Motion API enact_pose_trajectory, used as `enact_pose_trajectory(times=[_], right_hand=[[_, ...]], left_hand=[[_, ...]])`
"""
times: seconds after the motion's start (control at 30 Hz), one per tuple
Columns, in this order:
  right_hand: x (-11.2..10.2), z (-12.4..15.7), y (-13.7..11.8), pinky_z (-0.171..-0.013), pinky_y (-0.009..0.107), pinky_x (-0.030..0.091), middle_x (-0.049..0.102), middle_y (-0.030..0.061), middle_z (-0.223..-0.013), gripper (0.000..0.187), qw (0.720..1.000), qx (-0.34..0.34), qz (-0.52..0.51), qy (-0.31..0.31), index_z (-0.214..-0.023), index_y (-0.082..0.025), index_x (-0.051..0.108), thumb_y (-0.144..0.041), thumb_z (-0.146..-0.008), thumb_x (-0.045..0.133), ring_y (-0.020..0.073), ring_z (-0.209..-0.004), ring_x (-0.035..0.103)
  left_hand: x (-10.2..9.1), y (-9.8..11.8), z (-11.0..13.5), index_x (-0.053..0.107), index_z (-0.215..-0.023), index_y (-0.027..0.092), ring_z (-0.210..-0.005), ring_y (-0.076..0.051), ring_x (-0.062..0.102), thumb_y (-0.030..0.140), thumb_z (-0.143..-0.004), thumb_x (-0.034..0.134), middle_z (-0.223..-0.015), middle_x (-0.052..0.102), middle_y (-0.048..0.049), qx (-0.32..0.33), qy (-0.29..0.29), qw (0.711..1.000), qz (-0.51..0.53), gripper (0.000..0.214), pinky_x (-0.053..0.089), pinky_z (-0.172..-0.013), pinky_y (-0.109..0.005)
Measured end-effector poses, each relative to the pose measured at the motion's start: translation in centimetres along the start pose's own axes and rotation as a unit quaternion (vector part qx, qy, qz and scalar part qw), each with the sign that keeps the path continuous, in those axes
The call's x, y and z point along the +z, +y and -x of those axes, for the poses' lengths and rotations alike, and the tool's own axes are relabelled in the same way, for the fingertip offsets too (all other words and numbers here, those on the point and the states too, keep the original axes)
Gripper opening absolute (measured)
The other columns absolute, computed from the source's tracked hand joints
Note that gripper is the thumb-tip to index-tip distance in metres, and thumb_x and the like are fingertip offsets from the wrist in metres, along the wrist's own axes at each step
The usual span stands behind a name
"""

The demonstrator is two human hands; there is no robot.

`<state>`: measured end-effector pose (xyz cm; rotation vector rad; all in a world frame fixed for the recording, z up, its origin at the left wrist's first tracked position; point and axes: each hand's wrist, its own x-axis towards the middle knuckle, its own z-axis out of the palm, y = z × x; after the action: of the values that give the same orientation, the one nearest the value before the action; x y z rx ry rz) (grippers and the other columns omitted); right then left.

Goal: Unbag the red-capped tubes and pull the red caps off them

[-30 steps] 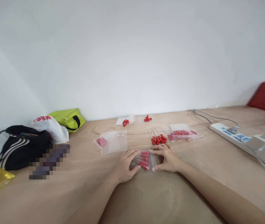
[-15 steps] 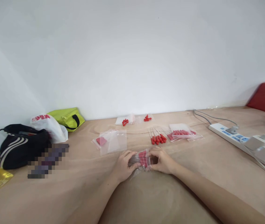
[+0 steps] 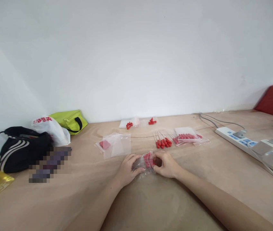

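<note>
Between my hands is a clear zip bag point(image 3: 148, 162) holding several thin sticks with red tips. My left hand point(image 3: 128, 170) is closed round its left end, thumb in front. At the right end, my right hand point(image 3: 166, 164) pinches the bag's edge near the red tips between thumb and fingers. Just beyond lies a fan of loose red-tipped sticks point(image 3: 163, 142). Right of it are filled zip bags point(image 3: 190, 137) with red tips showing through. Flat zip bags point(image 3: 118, 144) lie to the left, one with a pink-red patch inside.
Two small groups of red pieces point(image 3: 129, 125) rest on bags by the wall. At the right stands a white power strip point(image 3: 225, 133) with plugs and cables. A black bag point(image 3: 23, 149), a white plastic bag point(image 3: 52, 131) and a lime-green bag point(image 3: 71, 120) sit at the left.
My right thumb and fingers have drawn closer together at the bag's edge. The bag's red-tipped end has tilted slightly upward. My left hand stays nearly in place.
</note>
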<state>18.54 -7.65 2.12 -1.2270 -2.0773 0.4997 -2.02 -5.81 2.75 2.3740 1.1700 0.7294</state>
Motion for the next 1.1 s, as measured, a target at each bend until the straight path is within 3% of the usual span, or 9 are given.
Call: enact_pose_trajectory(times=[0.17,0.37,0.6,0.73,0.93,1.1], right_hand=[[0.2,0.0,0.5,-0.061,0.024,0.037,0.058,-0.0001,-0.074,0.024,1.000,-0.009,0.011,-0.004,-0.072,-0.019,0.054,-0.027,-0.057,0.070,0.0146,-0.070,0.051],[0.7,-0.2,0.4,-0.055,0.020,0.036,0.053,-0.0047,-0.063,0.017,0.999,0.011,-0.048,-0.005,-0.065,-0.019,0.051,-0.014,-0.055,0.064,0.0095,-0.060,0.048],[-0.1,0.0,0.7,-0.053,0.019,0.037,0.051,-0.0027,-0.069,0.017,0.998,-0.002,-0.050,-0.027,-0.066,-0.018,0.049,-0.016,-0.055,0.062,0.0094,-0.061,0.047],[-0.5,0.3,0.4,-0.054,0.020,0.034,0.050,-0.0044,-0.063,0.017,0.999,-0.017,-0.005,-0.039,-0.070,-0.019,0.046,-0.015,-0.058,0.058,0.0088,-0.057,0.045],[-1.1,0.3,0.2,-0.065,0.027,0.036,0.055,-0.0007,-0.071,0.014,0.994,-0.059,0.082,-0.029,-0.074,-0.019,0.049,-0.018,-0.062,0.058,0.0134,-0.067,0.049],[-1.3,0.3,1.1,-0.051,0.019,0.035,0.050,-0.0032,-0.064,0.011,0.997,-0.005,-0.061,-0.056,-0.073,-0.018,0.049,-0.017,-0.065,0.056,0.0086,-0.055,0.046]], left_hand=[[0.1,0.0,0.0,0.056,-0.104,0.021,-0.096,-0.021,0.053,0.035,-0.070,0.063,-0.100,0.059,-0.0050,0.000,-0.005,1.000,0.011,0.037,0.042,-0.085,-0.035],[0.0,-0.1,0.0,0.056,-0.104,0.023,-0.096,-0.022,0.053,0.037,-0.069,0.064,-0.101,0.059,-0.0051,0.003,-0.011,1.000,0.023,0.039,0.042,-0.084,-0.036],[-0.2,-0.4,-0.1,0.059,-0.099,0.022,-0.094,-0.020,0.054,0.031,-0.067,0.067,-0.100,0.060,-0.0041,0.002,-0.027,0.999,0.035,0.034,0.042,-0.083,-0.034],[-0.1,-0.6,-0.1,0.059,-0.098,0.022,-0.092,-0.019,0.055,0.028,-0.067,0.067,-0.099,0.060,-0.0035,0.008,-0.023,0.999,0.039,0.033,0.043,-0.082,-0.032],[-0.1,-0.4,-0.1,0.060,-0.097,0.021,-0.091,-0.018,0.055,0.026,-0.066,0.067,-0.098,0.061,-0.0034,0.005,-0.024,0.999,0.037,0.032,0.043,-0.081,-0.031],[0.0,-0.7,-0.1,0.061,-0.094,0.021,-0.092,-0.019,0.055,0.026,-0.066,0.067,-0.098,0.061,-0.0036,0.007,-0.019,0.999,0.044,0.029,0.043,-0.082,-0.032]])
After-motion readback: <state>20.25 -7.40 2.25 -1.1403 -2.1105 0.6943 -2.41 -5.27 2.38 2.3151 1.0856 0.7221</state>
